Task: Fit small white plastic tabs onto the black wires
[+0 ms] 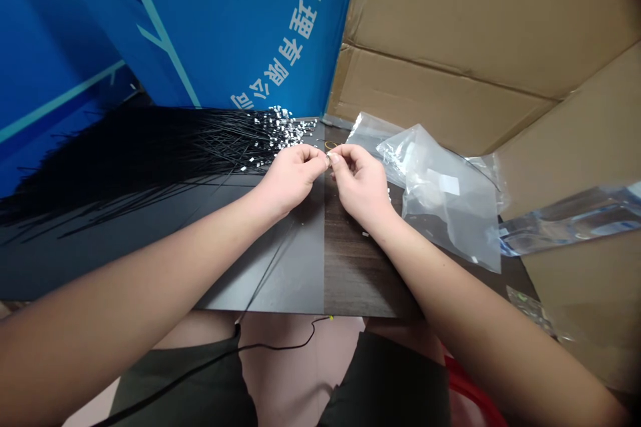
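Note:
My left hand (295, 177) and my right hand (361, 180) meet above the table, fingertips nearly touching. Both are closed in a pinch around a tiny pale piece (328, 159), too small to name and mostly covered by the fingers. Left of my left hand lies a big bundle of thin black wires (150, 147). Small white pieces (283, 130) crowd the wire ends nearest my hands. A single thin black wire (268, 270) runs from below my left hand towards the table's front edge; whether it reaches the fingers is hidden.
Clear plastic bags (435, 193) lie right of my hands, against cardboard (451, 93). Another clear plastic wrap (575, 220) sits farther right. A blue printed panel (240, 20) stands behind the table (350, 280). A black cable (200, 367) crosses over my lap. White bits (365, 234) are scattered nearby.

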Demonstrator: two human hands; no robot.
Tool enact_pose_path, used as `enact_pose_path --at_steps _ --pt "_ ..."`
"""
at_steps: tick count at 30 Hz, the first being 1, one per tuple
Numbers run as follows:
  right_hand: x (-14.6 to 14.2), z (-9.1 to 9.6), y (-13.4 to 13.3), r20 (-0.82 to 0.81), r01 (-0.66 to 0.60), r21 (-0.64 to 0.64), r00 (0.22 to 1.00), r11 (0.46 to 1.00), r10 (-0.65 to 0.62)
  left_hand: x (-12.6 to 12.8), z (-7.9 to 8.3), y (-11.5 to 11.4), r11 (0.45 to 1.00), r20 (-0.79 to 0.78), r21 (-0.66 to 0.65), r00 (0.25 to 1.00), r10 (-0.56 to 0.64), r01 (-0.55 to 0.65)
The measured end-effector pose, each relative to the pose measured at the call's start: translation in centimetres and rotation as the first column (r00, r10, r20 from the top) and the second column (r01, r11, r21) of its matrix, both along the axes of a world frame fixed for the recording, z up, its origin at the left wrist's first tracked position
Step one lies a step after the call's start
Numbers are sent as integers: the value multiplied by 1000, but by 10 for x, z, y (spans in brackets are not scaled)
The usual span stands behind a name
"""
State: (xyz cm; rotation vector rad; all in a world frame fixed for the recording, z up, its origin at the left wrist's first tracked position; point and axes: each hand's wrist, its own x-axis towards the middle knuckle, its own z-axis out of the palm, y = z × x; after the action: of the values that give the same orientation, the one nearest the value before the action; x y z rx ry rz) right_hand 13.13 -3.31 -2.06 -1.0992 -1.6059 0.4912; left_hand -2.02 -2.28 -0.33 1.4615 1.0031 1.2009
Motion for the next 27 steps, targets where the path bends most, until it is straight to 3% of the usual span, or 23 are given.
enact_pose_path --at_steps 15,22,27 --pt "1 -1 0 71 0 48 997 999 -3 -1 -4 2 999 -36 44 999 1 0" --pt "1 -2 2 -60 -15 18 998 1000 16 -2 5 -1 1000 -60 30 998 2 0" --pt "2 -2 3 -106 -26 -7 994 1000 25 -2 3 2 1000 -74 -8 997 11 -12"
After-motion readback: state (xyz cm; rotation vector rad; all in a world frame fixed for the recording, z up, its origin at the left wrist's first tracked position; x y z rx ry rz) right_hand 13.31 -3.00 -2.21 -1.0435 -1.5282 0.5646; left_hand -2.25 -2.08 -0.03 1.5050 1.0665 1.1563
